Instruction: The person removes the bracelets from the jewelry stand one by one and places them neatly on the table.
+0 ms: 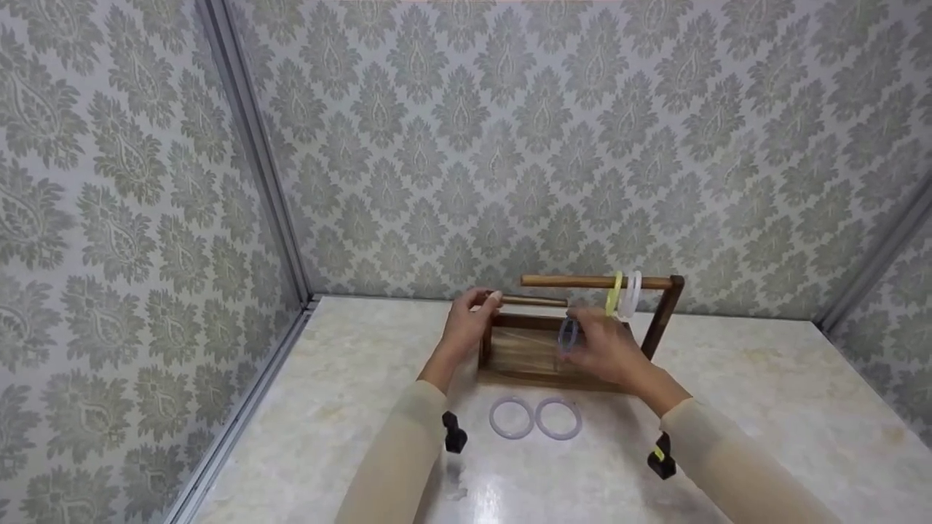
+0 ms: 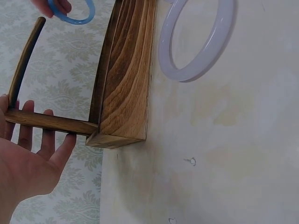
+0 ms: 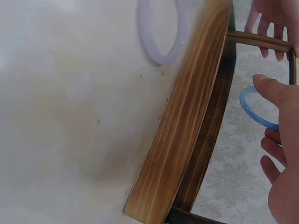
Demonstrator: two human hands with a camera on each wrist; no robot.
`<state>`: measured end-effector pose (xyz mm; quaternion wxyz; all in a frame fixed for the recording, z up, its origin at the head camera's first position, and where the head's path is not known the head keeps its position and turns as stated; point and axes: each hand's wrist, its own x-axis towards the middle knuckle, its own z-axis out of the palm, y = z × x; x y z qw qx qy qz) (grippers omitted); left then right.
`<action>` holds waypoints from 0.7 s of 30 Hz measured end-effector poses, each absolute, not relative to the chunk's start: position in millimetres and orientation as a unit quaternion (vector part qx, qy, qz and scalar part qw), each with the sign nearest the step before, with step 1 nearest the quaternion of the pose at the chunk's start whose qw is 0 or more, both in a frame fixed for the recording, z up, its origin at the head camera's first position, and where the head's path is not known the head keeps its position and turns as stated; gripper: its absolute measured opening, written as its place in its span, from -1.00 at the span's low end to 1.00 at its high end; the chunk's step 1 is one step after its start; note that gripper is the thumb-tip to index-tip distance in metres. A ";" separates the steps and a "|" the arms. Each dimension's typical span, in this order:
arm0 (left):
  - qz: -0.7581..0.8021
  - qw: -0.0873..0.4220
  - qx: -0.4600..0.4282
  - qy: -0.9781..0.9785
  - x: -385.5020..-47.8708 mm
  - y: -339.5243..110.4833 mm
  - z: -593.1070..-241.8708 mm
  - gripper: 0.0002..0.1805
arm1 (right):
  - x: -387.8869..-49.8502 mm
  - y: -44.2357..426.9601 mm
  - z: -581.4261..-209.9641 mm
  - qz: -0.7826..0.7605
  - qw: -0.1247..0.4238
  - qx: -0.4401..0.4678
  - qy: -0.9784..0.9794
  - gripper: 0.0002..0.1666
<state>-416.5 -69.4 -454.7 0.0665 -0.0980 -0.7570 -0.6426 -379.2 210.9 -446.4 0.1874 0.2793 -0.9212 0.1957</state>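
Note:
A wooden rack with a box-like base and two horizontal bars stands on the table. At its left end, my left hand grips the upright post near the corner with the lower bar. My right hand pinches a translucent blue bangle between thumb and fingers, just off the free end of that bar. On the upper bar hang a yellow bangle and white bangles, near the right post.
Two pale lilac bangles, a left one and a right one, lie side by side on the marbled table in front of the rack. Patterned wallpaper covers the walls behind and beside the table.

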 end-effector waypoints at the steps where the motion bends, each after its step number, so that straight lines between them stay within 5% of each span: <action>1: -0.643 0.066 -0.098 -0.757 -416.9 -70.0 -454.8 -0.63 | -377.0 211.4 -446.5 0.196 0.184 0.284 -0.921 -0.09; 21: -0.651 0.057 -0.094 -0.751 -416.1 -69.2 -454.6 -0.63 | -332.1 227.3 -451.6 0.242 0.139 0.296 -0.914 -0.18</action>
